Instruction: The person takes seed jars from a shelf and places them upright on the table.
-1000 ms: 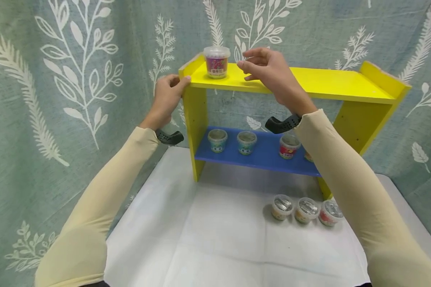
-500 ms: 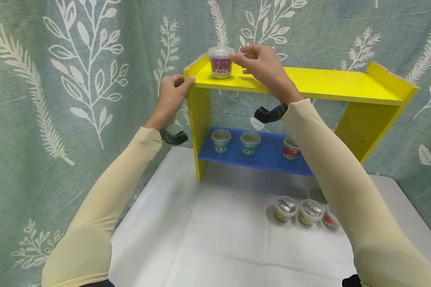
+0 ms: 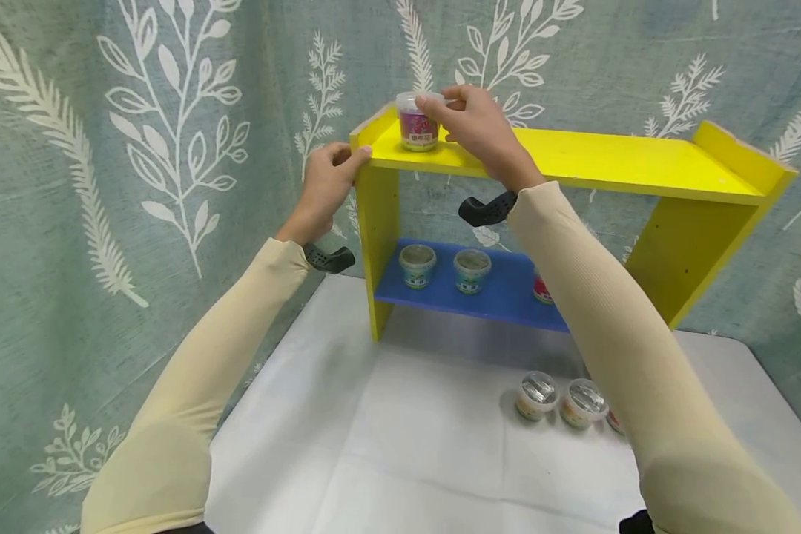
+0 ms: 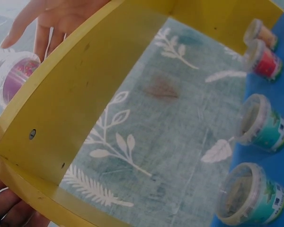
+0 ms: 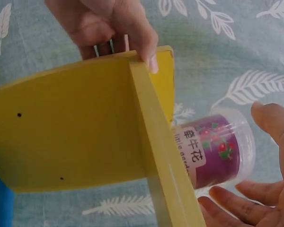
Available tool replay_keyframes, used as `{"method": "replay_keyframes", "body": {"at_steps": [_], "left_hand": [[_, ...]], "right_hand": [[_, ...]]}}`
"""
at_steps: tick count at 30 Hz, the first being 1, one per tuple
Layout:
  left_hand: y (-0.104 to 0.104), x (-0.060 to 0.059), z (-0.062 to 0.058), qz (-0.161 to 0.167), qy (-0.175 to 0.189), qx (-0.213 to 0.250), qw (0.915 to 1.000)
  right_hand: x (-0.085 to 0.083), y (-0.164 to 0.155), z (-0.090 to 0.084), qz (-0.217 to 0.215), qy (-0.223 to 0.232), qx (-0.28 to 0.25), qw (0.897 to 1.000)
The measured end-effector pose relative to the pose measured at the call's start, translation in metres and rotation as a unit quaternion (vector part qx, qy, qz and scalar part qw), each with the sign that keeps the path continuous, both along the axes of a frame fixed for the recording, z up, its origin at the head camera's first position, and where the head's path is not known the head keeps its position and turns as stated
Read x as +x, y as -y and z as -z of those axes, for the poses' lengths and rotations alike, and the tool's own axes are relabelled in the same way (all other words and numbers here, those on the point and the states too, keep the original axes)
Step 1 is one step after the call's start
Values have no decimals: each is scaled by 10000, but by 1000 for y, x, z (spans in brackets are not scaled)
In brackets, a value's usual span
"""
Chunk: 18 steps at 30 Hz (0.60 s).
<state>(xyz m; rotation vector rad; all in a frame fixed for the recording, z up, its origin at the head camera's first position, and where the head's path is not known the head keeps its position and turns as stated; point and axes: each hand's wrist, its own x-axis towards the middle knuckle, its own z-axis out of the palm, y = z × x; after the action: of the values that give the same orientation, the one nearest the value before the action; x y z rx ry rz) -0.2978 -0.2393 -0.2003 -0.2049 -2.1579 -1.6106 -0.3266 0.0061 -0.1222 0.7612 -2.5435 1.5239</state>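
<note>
A clear-lidded plastic cup with a purple label (image 3: 418, 132) stands upright at the left end of the shelf's yellow top board (image 3: 614, 157). My right hand (image 3: 478, 132) is beside it. In the right wrist view the thumb (image 5: 270, 118) and fingers spread around the cup's lid end, with a gap between thumb and lid. My left hand (image 3: 327, 184) grips the top left corner of the yellow shelf, its thumb on the front edge and its fingers behind the side panel. The cup's far side is hidden in the head view.
On the blue lower board (image 3: 500, 302) stand two teal-labelled cups (image 3: 417, 267) and a red-labelled cup (image 3: 542, 290), partly behind my right sleeve. Several foil-topped cups (image 3: 537, 396) sit on the white table (image 3: 427, 437) at right. A patterned green curtain (image 3: 267, 111) hangs behind.
My right hand has moved left to the purple-labelled cup, its thumb now in front of the lid in the head view. The left hand keeps its grip on the shelf corner.
</note>
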Motion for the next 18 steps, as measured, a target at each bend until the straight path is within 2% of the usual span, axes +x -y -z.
{"method": "replay_keyframes", "body": {"at_steps": [11, 18], "left_hand": [[-3, 0, 0, -88, 1, -37, 10000], [-1, 0, 1, -28, -29, -28, 10000]], "right_hand": [[-7, 10, 1, -96, 345, -227, 9991], [-6, 10, 1, -277, 346, -408, 9982]]}}
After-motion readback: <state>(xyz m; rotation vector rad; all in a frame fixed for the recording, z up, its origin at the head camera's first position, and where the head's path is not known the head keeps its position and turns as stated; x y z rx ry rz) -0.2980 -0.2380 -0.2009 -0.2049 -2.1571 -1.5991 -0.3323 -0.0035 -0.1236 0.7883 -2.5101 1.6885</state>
